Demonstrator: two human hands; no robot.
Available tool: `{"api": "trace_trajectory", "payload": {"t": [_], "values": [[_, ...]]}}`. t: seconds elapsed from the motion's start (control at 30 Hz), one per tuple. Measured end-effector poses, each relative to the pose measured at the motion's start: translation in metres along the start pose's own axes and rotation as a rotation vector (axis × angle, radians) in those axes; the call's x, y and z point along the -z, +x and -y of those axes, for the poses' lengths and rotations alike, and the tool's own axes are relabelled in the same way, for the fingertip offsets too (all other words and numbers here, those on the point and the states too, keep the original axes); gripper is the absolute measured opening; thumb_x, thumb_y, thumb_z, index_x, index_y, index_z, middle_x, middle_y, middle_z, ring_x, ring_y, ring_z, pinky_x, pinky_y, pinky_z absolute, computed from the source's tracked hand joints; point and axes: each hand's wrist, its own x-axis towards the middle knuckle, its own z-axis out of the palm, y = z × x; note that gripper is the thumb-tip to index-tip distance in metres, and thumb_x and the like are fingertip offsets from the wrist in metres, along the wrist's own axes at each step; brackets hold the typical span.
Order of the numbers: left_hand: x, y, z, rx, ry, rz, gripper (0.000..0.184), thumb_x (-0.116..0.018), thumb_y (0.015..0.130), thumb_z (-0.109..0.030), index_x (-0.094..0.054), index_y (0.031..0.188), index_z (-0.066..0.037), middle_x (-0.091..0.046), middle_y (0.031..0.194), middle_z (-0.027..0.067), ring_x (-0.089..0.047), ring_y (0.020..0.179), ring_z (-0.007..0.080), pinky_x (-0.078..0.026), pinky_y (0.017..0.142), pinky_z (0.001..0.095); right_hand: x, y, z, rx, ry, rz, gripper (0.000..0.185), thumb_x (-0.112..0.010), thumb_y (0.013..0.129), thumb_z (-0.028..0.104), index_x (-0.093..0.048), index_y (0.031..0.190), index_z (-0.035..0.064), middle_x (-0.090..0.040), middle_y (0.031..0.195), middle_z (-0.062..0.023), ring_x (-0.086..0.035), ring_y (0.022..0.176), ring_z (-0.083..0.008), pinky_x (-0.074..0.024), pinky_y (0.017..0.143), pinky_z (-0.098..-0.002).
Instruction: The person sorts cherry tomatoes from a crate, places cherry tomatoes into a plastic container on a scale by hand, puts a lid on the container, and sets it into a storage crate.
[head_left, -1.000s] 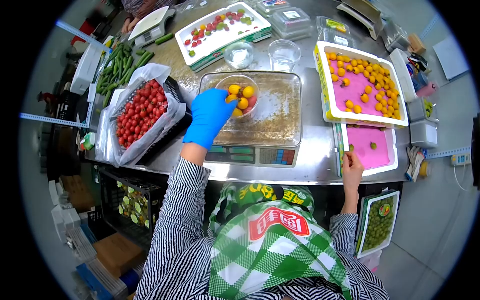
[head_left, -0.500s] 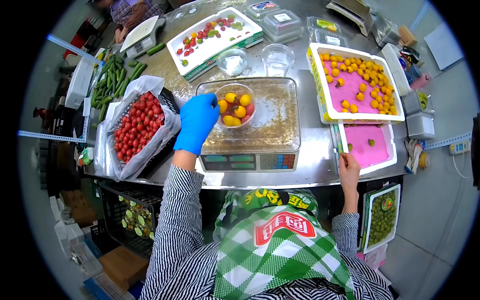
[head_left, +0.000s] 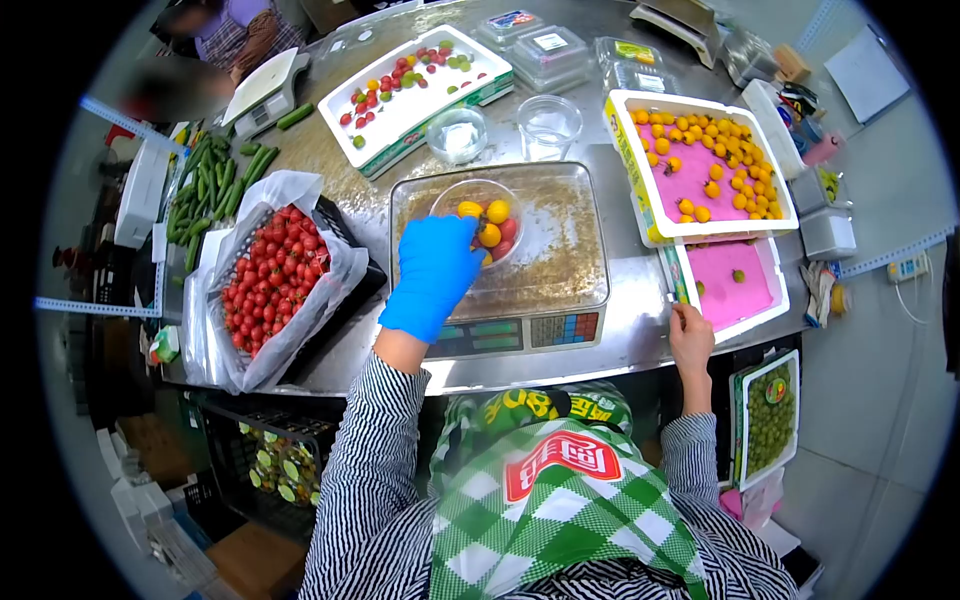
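Note:
My left hand (head_left: 437,272), in a blue glove, reaches over the left side of a clear round tub (head_left: 487,187). Its fingers curl down among the yellow cherry tomatoes (head_left: 497,211) and red cherry tomatoes (head_left: 508,229) inside; what they grip is hidden. The tub rests on the worn metal plate of a weighing scale (head_left: 560,268). My bare right hand (head_left: 691,335) is closed at the near left corner of a white foam tray (head_left: 752,325). That tray has a pink lining and a couple of small greenish fruits (head_left: 738,276).
A foam tray of yellow tomatoes (head_left: 622,150) overlaps the lined one. Left stands a bagged crate of red tomatoes (head_left: 275,280), with cucumbers (head_left: 210,185) behind. Beyond the scale are two clear tubs (head_left: 549,122), a mixed tomato tray (head_left: 410,90) and another person (head_left: 250,35).
My left hand has moved right from the tub's left rim to over the tomatoes, covering several. My right hand stays at the tray corner. The whole view has shifted slightly.

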Motion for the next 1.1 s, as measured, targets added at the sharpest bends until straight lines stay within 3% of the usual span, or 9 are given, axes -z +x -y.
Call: {"api": "trace_trajectory", "payload": {"t": [0.17, 0.37, 0.4, 0.5, 0.63, 0.73, 0.83, 0.97, 1.1], "values": [[0.012, 0.002, 0.005, 0.106, -0.402, 0.016, 0.039, -0.072, 0.073, -0.025, -0.064, 0.108, -0.011, -0.066, 0.088, 0.0128, -0.065, 0.076, 0.0273, -0.051, 0.068, 0.0369, -0.015, -0.005, -0.002, -0.004, -0.090, -0.088, 0.009, -0.061, 0.081, 0.012, -0.066, 0.086, 0.0071, -0.066, 0.078, -0.0083, -0.062, 0.068, -0.0264, -0.0397, 0.063, -0.0382], [-0.002, 0.000, 0.019, -0.101, -0.791, -0.111, 0.038, -0.066, 0.076, -0.007, -0.063, 0.114, -0.009, -0.067, 0.091, 0.0076, -0.058, 0.066, 0.0150, -0.048, 0.062, 0.0274, -0.015, -0.011, 0.013, -0.013, -0.088, -0.122, 0.009, -0.059, 0.081, 0.010, -0.066, 0.086, 0.0066, -0.066, 0.079, -0.0077, -0.062, 0.069, -0.0237, -0.0385, 0.072, -0.0386], [0.007, 0.000, 0.016, -0.063, -0.766, -0.029, 0.035, -0.061, 0.078, 0.001, -0.064, 0.111, -0.008, -0.066, 0.096, 0.0086, -0.060, 0.074, 0.0137, -0.047, 0.066, 0.0250, -0.016, -0.012, 0.010, -0.033, 0.000, -0.152, 0.009, -0.059, 0.081, 0.009, -0.065, 0.087, 0.0051, -0.065, 0.079, -0.0096, -0.062, 0.069, -0.0254, -0.0409, 0.071, -0.0391], [0.007, 0.002, 0.015, -0.104, -0.754, -0.145, 0.026, -0.062, 0.082, -0.003, -0.065, 0.108, -0.005, -0.064, 0.089, 0.0048, -0.055, 0.069, 0.0101, -0.046, 0.065, 0.0236, 0.001, -0.019, 0.017, -0.125, 0.169, -0.268, 0.010, -0.059, 0.081, 0.005, -0.064, 0.088, 0.0009, -0.063, 0.079, -0.0148, -0.061, 0.069, -0.0302, -0.0471, 0.066, -0.0390], [0.022, -0.001, -0.008, -0.087, -0.761, -0.256, 0.019, -0.059, 0.086, -0.002, -0.066, 0.103, -0.002, -0.063, 0.086, 0.0036, -0.056, 0.072, 0.0089, -0.046, 0.068, 0.0233, 0.025, -0.018, -0.006, -0.156, 0.151, -0.367, 0.010, -0.060, 0.081, 0.003, -0.064, 0.089, -0.0008, -0.063, 0.077, -0.0135, -0.063, 0.067, -0.0253, -0.0489, 0.061, -0.0335], [0.033, -0.008, -0.049, -0.009, -0.797, -0.273, 0.016, -0.058, 0.088, -0.004, -0.066, 0.102, -0.001, -0.066, 0.089, 0.0029, -0.058, 0.078, 0.0094, -0.046, 0.074, 0.0236, 0.036, 0.002, -0.045, -0.328, 0.273, -0.321, 0.018, -0.061, 0.083, 0.007, -0.064, 0.099, 0.0004, -0.065, 0.086, -0.0138, -0.064, 0.071, -0.0220, -0.0502, 0.064, -0.0325], [0.014, -0.010, -0.097, -0.123, -0.762, -0.247, 0.018, -0.058, 0.087, -0.002, -0.066, 0.103, -0.001, -0.065, 0.090, 0.0038, -0.058, 0.080, 0.0102, -0.046, 0.075, 0.0245, 0.041, 0.050, -0.072, -0.389, 0.465, -0.417, 0.029, -0.062, 0.084, 0.011, -0.060, 0.112, 0.0026, -0.065, 0.097, -0.0141, -0.064, 0.077, -0.0206, -0.0512, 0.069, -0.0309], [-0.023, 0.018, -0.187, 0.017, -0.838, -0.005, 0.035, -0.063, 0.085, -0.008, -0.059, 0.120, -0.005, -0.061, 0.105, 0.0061, -0.058, 0.093, 0.0141, -0.047, 0.079, 0.0254, 0.044, 0.134, -0.091, -0.807, 1.109, -0.339, 0.070, -0.060, 0.089, 0.034, -0.021, 0.144, 0.0115, -0.050, 0.125, -0.0144, -0.059, 0.099, -0.0226, -0.0519, 0.076, -0.0375], [-0.123, 0.084, -0.221, 0.329, -0.953, 0.024, 0.063, -0.061, 0.088, -0.029, -0.034, 0.140, -0.007, -0.048, 0.128, 0.0153, -0.052, 0.113, 0.0281, -0.046, 0.090, 0.0352, 0.043, 0.185, -0.097, -0.732, 1.303, -0.103, 0.082, -0.055, 0.090, 0.040, -0.002, 0.146, 0.0119, -0.046, 0.126, -0.0152, -0.058, 0.099, -0.0241, -0.0525, 0.075, -0.0414]]}}
